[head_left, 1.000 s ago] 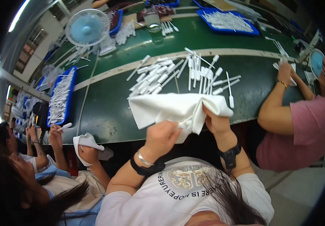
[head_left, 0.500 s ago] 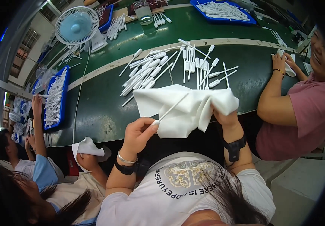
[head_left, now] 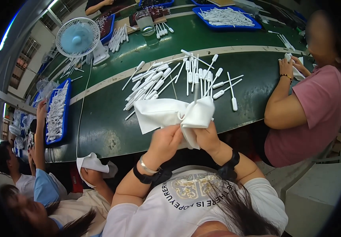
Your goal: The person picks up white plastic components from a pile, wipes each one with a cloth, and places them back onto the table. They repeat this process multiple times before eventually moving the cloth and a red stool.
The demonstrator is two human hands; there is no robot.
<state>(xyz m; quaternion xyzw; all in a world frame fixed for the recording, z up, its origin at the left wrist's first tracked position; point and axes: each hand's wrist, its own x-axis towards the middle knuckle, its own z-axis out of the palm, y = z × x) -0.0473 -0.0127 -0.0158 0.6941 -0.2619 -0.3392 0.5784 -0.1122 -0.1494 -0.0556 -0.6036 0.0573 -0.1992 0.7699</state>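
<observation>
A white cloth (head_left: 154,112) is bunched up in front of me at the table's near edge. My right hand (head_left: 210,140) grips its folded right part from below. My left hand (head_left: 164,144) is closed against the lower folds; its fingertips and whatever they pinch are hidden. Out of the top fold rises a blurred, thin white stick (head_left: 196,93), its lower end covered. Just beyond the cloth lie many loose white plastic sticks with oval bulb ends (head_left: 152,81), in a pile on the left and a looser group (head_left: 204,75) on the right.
The table is dark green (head_left: 111,114). Blue trays of white sticks stand at left (head_left: 66,114) and at the back (head_left: 227,27). A fan (head_left: 77,37) and a glass jar (head_left: 145,23) are farther off. Co-workers sit on both sides; the right one's hands (head_left: 287,65) hold white cloth.
My hands have come together. The left moved right to the cloth, and the stick it held now seems to be within the folds. The right moved left, gathering the cloth inward.
</observation>
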